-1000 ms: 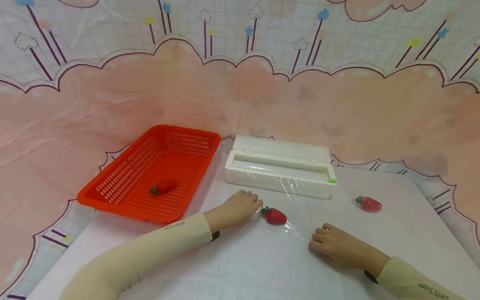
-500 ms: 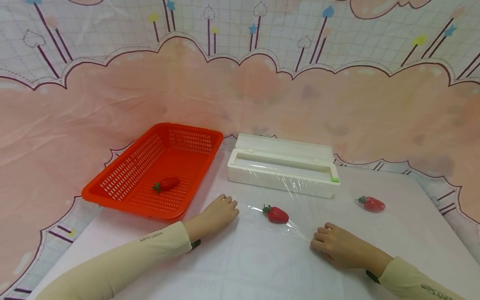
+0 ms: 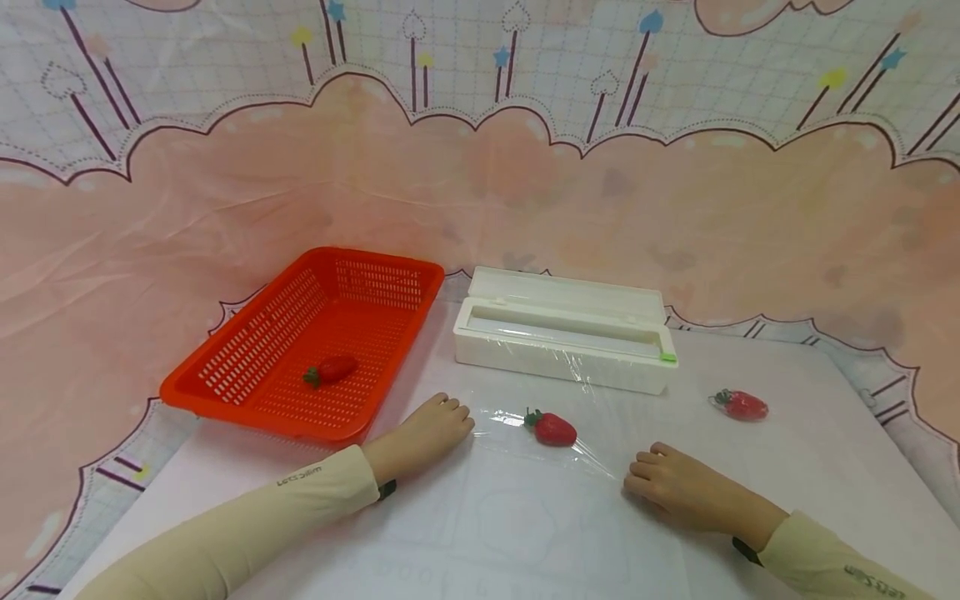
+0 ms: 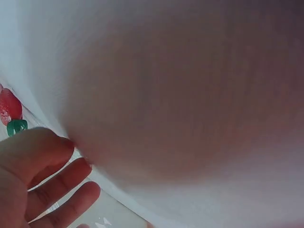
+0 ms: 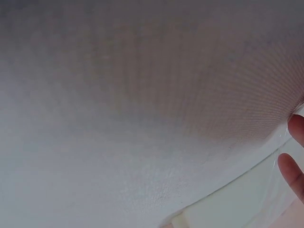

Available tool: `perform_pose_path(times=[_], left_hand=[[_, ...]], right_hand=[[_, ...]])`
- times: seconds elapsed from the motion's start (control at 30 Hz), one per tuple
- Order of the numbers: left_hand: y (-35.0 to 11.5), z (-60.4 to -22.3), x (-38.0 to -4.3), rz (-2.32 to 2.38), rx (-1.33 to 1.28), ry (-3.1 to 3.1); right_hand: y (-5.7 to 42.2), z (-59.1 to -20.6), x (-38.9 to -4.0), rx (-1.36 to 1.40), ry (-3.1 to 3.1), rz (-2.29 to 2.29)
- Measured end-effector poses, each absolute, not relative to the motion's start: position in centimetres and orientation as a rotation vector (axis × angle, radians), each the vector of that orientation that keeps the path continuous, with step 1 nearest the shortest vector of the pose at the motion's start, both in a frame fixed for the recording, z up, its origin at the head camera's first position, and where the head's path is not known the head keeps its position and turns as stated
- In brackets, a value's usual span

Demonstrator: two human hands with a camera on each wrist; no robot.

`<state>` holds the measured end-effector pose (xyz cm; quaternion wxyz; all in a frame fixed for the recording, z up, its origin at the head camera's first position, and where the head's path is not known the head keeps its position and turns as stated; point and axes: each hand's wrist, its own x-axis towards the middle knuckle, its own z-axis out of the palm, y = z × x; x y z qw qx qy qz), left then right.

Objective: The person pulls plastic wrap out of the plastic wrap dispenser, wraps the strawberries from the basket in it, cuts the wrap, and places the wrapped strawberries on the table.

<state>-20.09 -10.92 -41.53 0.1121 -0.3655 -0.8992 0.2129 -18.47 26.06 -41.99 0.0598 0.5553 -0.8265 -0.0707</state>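
A strawberry [image 3: 555, 430] with green leaves lies on a sheet of clear cling film [image 3: 498, 417] on the white table. To its left, my left hand [image 3: 431, 433] pinches the film's edge; thumb and fingertips come together in the left wrist view, where the strawberry [image 4: 10, 107] shows beyond them. My right hand [image 3: 678, 487], to the right and nearer me, pinches the film at another edge, and taut creases run from there to the strawberry. In the right wrist view only fingertips [image 5: 297, 128] appear at the border. The film reaches back to the white cling film dispenser [image 3: 558, 367].
The dispenser's lid [image 3: 566, 296] stands raised, with a green cutter slider [image 3: 667, 357] at its right end. At left is a red basket [image 3: 390, 367] holding one strawberry [image 3: 337, 367]. A film-wrapped strawberry [image 3: 742, 405] lies at right. A patterned cloth hangs behind.
My left hand has moved left and slightly nearer me, away from the strawberry, and the film now shows stretched between them. The right hand and strawberry have stayed nearly in place.
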Motion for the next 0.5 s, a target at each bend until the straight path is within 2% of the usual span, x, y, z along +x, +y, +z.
perform_pose_path(times=[0.33, 0.5], left_hand=[[-11.8, -40.7, -19.8, 0.603, -0.927, -2.769], [-12.1, -40.6, -20.1, 0.638, -0.935, -2.758]], right_hand=[[26.0, -42.2, -18.5, 1.677, -2.476, -0.204], [26.1, -42.3, -18.5, 1.676, -2.453, -0.193]])
